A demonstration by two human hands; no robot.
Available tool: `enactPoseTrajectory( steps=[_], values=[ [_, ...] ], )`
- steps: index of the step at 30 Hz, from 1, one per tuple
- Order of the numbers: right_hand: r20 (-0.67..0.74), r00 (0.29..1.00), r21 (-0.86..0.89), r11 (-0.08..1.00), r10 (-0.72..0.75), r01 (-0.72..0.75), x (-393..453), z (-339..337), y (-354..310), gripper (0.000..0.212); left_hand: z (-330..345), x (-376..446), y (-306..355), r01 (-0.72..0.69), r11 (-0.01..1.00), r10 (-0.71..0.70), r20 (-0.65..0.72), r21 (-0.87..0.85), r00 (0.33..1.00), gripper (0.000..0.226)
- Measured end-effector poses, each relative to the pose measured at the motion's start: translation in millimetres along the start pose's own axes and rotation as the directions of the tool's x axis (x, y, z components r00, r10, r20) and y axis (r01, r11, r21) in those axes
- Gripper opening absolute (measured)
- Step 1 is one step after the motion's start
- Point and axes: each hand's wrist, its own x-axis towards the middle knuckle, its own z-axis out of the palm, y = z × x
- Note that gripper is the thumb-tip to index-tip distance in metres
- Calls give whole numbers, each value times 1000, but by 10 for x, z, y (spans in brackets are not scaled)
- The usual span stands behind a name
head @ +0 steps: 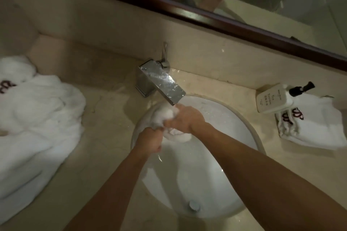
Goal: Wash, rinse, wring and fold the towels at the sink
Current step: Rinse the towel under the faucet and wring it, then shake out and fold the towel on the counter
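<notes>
A small white towel is bunched up over the white round sink, right below the chrome faucet spout. My left hand grips the towel's near end with curled fingers. My right hand grips the towel from the right, and a fold of cloth hangs below it. A large heap of white towels with a dark red logo lies on the counter to the left. A folded white towel with the same logo lies on the counter to the right.
A white soap bottle with a black pump lies on its side against the folded towel at the right. The drain sits at the sink's near side. A dark-framed mirror runs along the back wall above the beige counter.
</notes>
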Motion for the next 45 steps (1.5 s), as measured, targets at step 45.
enactPoseTrajectory(
  steps=[45],
  values=[
    [-289, 949, 646, 758, 127, 95, -1282, -473, 547, 42, -35, -990, 1408, -823, 242, 917, 156, 514, 367, 31]
  ],
)
